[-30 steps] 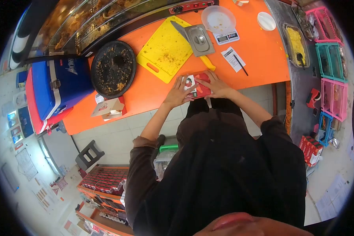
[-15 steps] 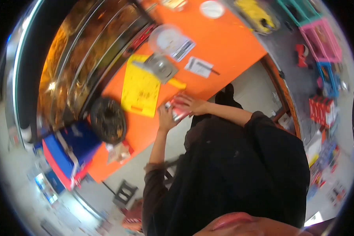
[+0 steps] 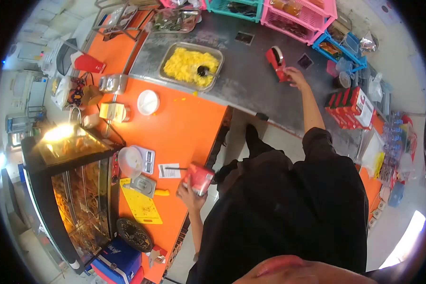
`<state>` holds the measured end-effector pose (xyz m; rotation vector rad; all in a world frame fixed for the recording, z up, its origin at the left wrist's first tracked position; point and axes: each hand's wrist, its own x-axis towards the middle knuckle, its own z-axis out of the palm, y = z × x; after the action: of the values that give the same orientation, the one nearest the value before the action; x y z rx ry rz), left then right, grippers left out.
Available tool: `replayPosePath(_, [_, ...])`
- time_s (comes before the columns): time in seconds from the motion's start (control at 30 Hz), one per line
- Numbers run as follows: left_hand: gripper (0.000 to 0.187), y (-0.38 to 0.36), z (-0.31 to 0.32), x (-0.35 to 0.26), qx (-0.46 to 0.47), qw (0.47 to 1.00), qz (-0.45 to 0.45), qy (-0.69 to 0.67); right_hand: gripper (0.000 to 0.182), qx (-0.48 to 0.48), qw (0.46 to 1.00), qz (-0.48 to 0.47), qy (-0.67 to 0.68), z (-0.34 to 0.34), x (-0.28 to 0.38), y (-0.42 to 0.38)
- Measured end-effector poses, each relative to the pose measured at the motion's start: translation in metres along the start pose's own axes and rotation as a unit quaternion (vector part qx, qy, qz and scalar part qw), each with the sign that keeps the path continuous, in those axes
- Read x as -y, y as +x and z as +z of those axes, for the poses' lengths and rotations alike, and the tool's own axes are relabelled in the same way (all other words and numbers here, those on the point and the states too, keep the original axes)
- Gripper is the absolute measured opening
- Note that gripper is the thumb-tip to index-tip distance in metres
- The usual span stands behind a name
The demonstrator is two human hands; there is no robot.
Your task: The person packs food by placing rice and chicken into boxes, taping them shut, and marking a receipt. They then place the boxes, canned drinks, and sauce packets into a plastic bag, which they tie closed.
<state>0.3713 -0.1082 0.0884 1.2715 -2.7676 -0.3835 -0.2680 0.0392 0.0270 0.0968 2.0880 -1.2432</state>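
Two hands are working at separate places. The left hand [image 3: 190, 196] is holding the red box [image 3: 201, 177] over the right edge of the orange table [image 3: 189, 128], just beside the black pen [image 3: 176, 168] and the printed slip [image 3: 168, 171]. Its fingers are wrapping the near-left side of the box; the full placement of the thumb is not showing clearly.

The right hand [image 3: 294, 77] is reaching across the dark steel counter [image 3: 241, 80] on the far right and is touching the near end of a red dispenser [image 3: 275, 64], apparently for tape. Its fingers are curling at that end; whether they are pinching it or only resting on it cannot be told.

Change noted: both hands were on the box half a second ago; the right hand is now working away from it, and the view is facing farther right. In effect, the left hand alone is supporting the box, and handling is being divided between box and dispenser. The yellow cutting board [image 3: 144, 206] is lying well apart, near left.
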Motion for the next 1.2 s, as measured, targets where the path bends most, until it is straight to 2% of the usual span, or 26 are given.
replayPosePath(0.03, [0.108, 0.028, 0.004, -0.029, 0.002, 0.999, 0.038, -0.012, 0.033, 0.002, 1.000, 0.000, 0.001, -0.010, 0.002, 0.014])
replayPosePath(0.1, [0.104, 0.075, 0.016, -0.078, 0.015, 0.997, 0.073, -0.028, 0.031, 0.202, 0.970, 0.018, 0.132, -0.024, -0.016, 0.041])
replayPosePath(0.17, [0.100, 0.119, 0.021, -0.127, 0.009, 0.993, 0.104, -0.049, 0.031, 0.258, 0.937, -0.092, 0.218, -0.027, -0.046, 0.046])
replayPosePath(0.2, [0.099, 0.139, 0.022, -0.148, 0.012, 0.992, 0.114, -0.048, 0.031, 0.264, 0.936, -0.088, 0.215, -0.029, -0.060, 0.041])
replayPosePath(0.27, [0.100, 0.181, 0.029, -0.190, -0.018, 0.990, 0.126, -0.064, 0.018, 0.181, 0.960, -0.156, 0.149, -0.019, -0.068, 0.026])
replayPosePath(0.3, [0.102, 0.196, 0.035, -0.211, -0.043, 0.987, 0.128, -0.081, 0.018, 0.186, 0.961, -0.144, 0.146, -0.017, -0.070, 0.030])
replayPosePath(0.37, [0.102, 0.229, 0.036, -0.257, -0.032, 0.988, 0.094, -0.119, 0.015, 0.140, 0.965, -0.097, 0.200, -0.011, -0.084, 0.035])
replayPosePath(0.4, [0.102, 0.242, 0.039, -0.274, -0.030, 0.989, 0.094, -0.115, 0.017, 0.180, 0.973, -0.035, 0.142, -0.018, -0.074, 0.029])
replayPosePath(0.5, [0.103, 0.275, 0.040, -0.319, -0.023, 0.993, 0.082, -0.078, 0.017, 0.278, 0.948, -0.064, 0.144, -0.014, 0.003, -0.059])
replayPosePath(0.53, [0.102, 0.281, 0.037, -0.333, -0.036, 0.992, 0.108, -0.060, 0.018, 0.319, 0.930, -0.071, 0.167, -0.010, 0.015, -0.077])
replayPosePath(0.57, [0.101, 0.285, 0.036, -0.346, -0.048, 0.989, 0.135, -0.044, 0.018, 0.320, 0.930, -0.066, 0.168, 0.001, 0.020, -0.084])
replayPosePath(0.67, [0.097, 0.286, 0.036, -0.377, -0.044, 0.986, 0.162, -0.020, 0.021, 0.262, 0.956, -0.067, 0.113, 0.006, 0.016, -0.089])
replayPosePath(0.73, [0.097, 0.290, 0.039, -0.391, -0.057, 0.979, 0.197, -0.001, 0.030, 0.216, 0.974, -0.010, -0.062, 0.002, 0.013, -0.079])
replayPosePath(0.77, [0.097, 0.292, 0.039, -0.394, -0.058, 0.979, 0.196, 0.002, 0.030, 0.218, 0.974, -0.011, -0.061, -0.003, 0.017, -0.079])
replayPosePath(0.83, [0.101, 0.288, 0.040, -0.396, -0.018, 0.982, 0.167, -0.087, 0.038, 0.193, 0.966, -0.078, 0.154, -0.015, 0.018, -0.091])
replayPosePath(0.87, [0.105, 0.287, 0.041, -0.397, 0.002, 0.979, 0.174, -0.106, 0.038, 0.193, 0.966, -0.071, 0.156, -0.013, 0.003, -0.087])
replayPosePath(0.93, [0.107, 0.284, 0.047, -0.392, 0.047, 0.971, 0.183, -0.149, 0.034, 0.180, 0.946, -0.225, 0.149, -0.012, -0.037, -0.071])
replayPosePath(0.97, [0.108, 0.283, 0.051, -0.389, 0.084, 0.959, 0.191, -0.193, 0.034, 0.179, 0.947, -0.224, 0.148, -0.018, -0.045, -0.066])
replayPosePath(1.03, [0.114, 0.278, 0.060, -0.381, 0.096, 0.961, 0.208, -0.157, 0.028, 0.281, 0.939, -0.103, 0.168, -0.036, -0.061, -0.053])
replayPosePath(1.1, [0.117, 0.274, 0.070, -0.374, 0.149, 0.942, 0.291, -0.076, 0.032, 0.177, 0.965, -0.185, 0.049, -0.055, -0.079, -0.016])
replayPosePath(1.13, [0.116, 0.269, 0.084, -0.371, 0.152, 0.932, 0.327, -0.047, 0.030, 0.088, 0.968, -0.229, 0.052, -0.058, -0.074, -0.002])
replayPosePath(1.17, [0.116, 0.268, 0.098, -0.370, 0.145, 0.934, 0.324, -0.046, 0.029, 0.000, 0.960, -0.273, 0.054, -0.058, -0.061, 0.009])
replayPosePath(1.2, [0.112, 0.267, 0.113, -0.370, 0.183, 0.913, 0.365, -0.027, 0.029, 0.005, 0.959, -0.279, 0.052, -0.057, -0.047, 0.020])
